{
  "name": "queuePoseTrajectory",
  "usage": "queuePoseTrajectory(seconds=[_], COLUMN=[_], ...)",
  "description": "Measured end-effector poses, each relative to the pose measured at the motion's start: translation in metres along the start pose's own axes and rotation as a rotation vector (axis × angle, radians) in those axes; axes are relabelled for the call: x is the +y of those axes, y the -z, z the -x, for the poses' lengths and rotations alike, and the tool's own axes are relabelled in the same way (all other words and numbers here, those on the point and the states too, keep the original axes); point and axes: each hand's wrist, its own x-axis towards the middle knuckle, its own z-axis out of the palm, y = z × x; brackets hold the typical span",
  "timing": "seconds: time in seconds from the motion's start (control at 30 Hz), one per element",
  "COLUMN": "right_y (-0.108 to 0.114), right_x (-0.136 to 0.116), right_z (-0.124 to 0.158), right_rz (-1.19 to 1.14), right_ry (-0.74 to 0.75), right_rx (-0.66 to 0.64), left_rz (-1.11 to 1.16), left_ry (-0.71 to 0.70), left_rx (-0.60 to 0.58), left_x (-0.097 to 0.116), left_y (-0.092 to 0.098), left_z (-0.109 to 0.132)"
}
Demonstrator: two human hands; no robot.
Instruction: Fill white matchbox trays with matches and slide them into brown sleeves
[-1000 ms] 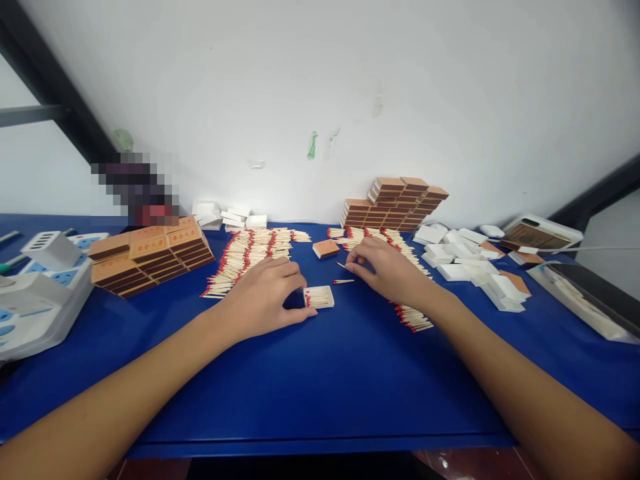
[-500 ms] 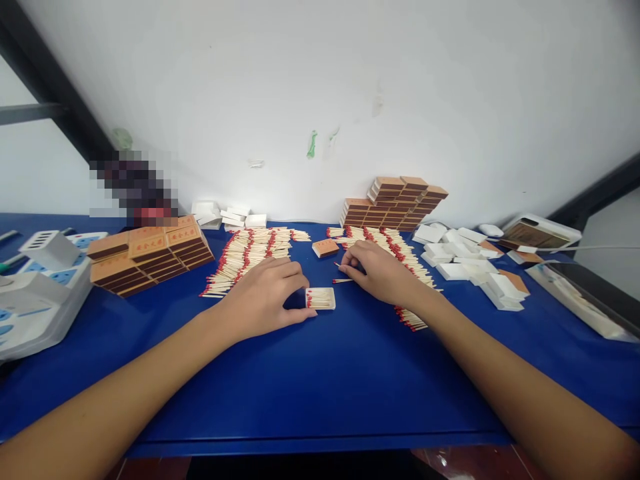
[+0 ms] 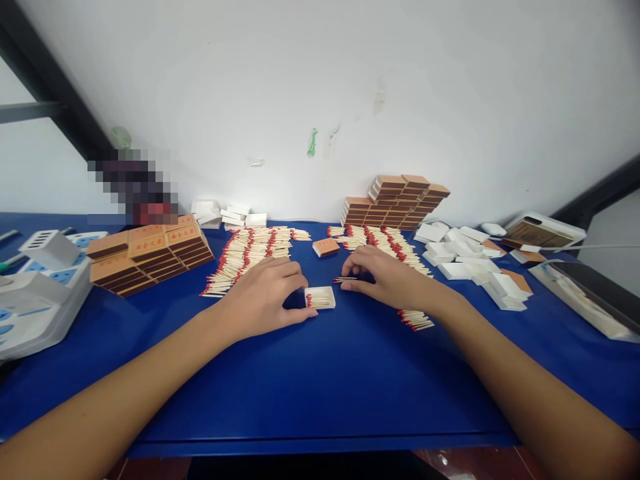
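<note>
Lying between the hands (image 3: pixel 267 293), the matchbox tray (image 3: pixel 321 291) touches the left.

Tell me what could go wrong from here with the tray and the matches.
The left hand steadies the matchbox tray only near its left end, so a bump might swivel it.

The loose matches at the right hand are thin and lie on the tabletop, so one could slip or roll.

The right match pile spreads close around the right wrist, so a careless sweep could scatter it.
</note>
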Motion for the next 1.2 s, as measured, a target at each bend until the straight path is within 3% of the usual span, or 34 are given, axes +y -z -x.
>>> queuePoseTrajectory(seconds=[0.33, 0.5, 0.73, 0.93, 1.2], right_y=[-0.015, -0.012, -0.007, -0.015, -0.027], right_x=[0.005, 0.002, -0.024, -0.051, -0.058], right_z=[-0.001, 0.000, 0.003, 0.005, 0.005], right_rz=[0.003, 0.009, -0.004, 0.018, 0.085], right_ry=[0.022, 0.010, 0.014, 0.120, 0.143], right_rx=[0.022, 0.017, 0.072, 0.077, 0.090], left_rz=[0.059, 0.040, 0.022, 0.026, 0.017], left_ry=[-0.089, -0.051, 0.031, 0.024, 0.017], left_rx=[0.059, 0.032, 0.005, 0.020, 0.029], left_x=[0.004, 0.003, 0.002, 0.003, 0.004], left_y=[0.001, -0.001, -0.003, -0.003, -0.002], left_z=[0.000, 0.000, 0.000, -0.001, -0.001])
